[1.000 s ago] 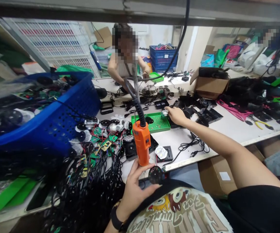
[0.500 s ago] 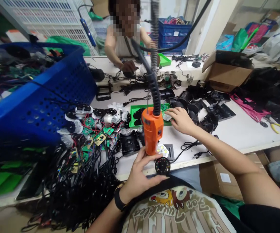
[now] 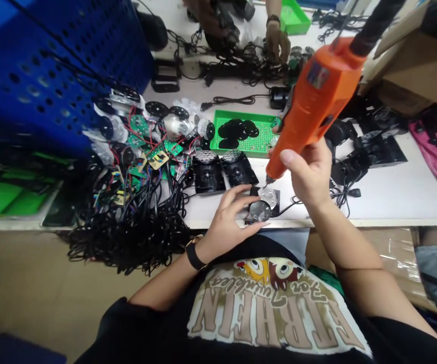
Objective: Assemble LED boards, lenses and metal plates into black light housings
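Observation:
My right hand (image 3: 309, 172) is shut around an orange electric screwdriver (image 3: 311, 98), its tip pointing down just above a silver metal plate (image 3: 268, 197). That plate lies in a small black fixture (image 3: 254, 191) at the table's front edge. My left hand (image 3: 229, 217) curls around a round dark disc (image 3: 259, 211) beside the plate, steadying it there. Two black speaker-like housings (image 3: 220, 171) stand just beyond my left fingers. A green tray (image 3: 241, 134) with black discs lies beyond the screwdriver.
A blue perforated basket (image 3: 51, 65) fills the left. Circuit boards (image 3: 142, 136) and a heap of black wires (image 3: 127, 237) lie next to it. A co-worker's hands (image 3: 277, 43) work across the table, among cables. A cardboard box (image 3: 411, 65) overhangs the right.
The view has tilted down. The orange screwdriver has passed from my left hand to my right and swung over the fixture. My left hand now holds the disc.

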Demonstrator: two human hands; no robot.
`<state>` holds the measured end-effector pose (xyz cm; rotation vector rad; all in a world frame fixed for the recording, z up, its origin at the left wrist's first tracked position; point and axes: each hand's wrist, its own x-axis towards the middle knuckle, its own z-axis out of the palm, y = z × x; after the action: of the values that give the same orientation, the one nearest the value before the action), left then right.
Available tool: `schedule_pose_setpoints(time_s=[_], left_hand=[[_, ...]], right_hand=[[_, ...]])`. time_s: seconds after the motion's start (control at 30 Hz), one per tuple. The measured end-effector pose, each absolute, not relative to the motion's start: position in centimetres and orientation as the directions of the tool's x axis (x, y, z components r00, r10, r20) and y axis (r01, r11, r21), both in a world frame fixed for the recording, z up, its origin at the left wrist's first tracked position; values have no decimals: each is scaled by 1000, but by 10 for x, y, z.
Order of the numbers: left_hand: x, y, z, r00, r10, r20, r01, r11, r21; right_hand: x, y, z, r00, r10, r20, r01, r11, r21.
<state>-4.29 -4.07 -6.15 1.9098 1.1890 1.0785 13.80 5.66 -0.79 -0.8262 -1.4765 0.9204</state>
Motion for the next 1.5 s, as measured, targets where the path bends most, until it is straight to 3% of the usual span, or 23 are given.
schedule_pose_setpoints(time_s=[0.33, 0.6, 0.83, 0.97, 1.1, 1.2, 1.37, 1.5], left_hand=[[-45, -36, -63, 261, 913, 313, 407, -398, 823], [-51, -32, -63, 230, 921, 314, 445, -387, 808], [-51, -35, -56, 297, 899, 320, 423, -425, 800], [-41, -37, -47, 416, 836, 357, 474, -535, 700], [-29, -41, -41, 503, 776, 380, 599, -630, 494], [-27, -44, -41, 527, 758, 384, 646, -651, 398], [-29, -46, -46, 520, 772, 365, 667, -634, 391], [-30, -46, -49, 512, 764, 392, 648, -643, 408]], right_hand=[[134, 65, -17, 23, 880, 474, 109, 469, -877], [147, 61, -18, 94, 868, 487, 109, 478, -872], [147, 43, 0, 208, 899, 385, -117, 414, -903], [141, 29, 19, 202, 905, 374, -257, 418, -872], [139, 16, 26, 142, 909, 392, -136, 410, -902], [138, 10, 25, 146, 909, 391, -142, 411, -901], [135, 8, 21, 134, 909, 396, -131, 412, -902], [130, 9, 24, 180, 917, 357, -314, 397, -862]])
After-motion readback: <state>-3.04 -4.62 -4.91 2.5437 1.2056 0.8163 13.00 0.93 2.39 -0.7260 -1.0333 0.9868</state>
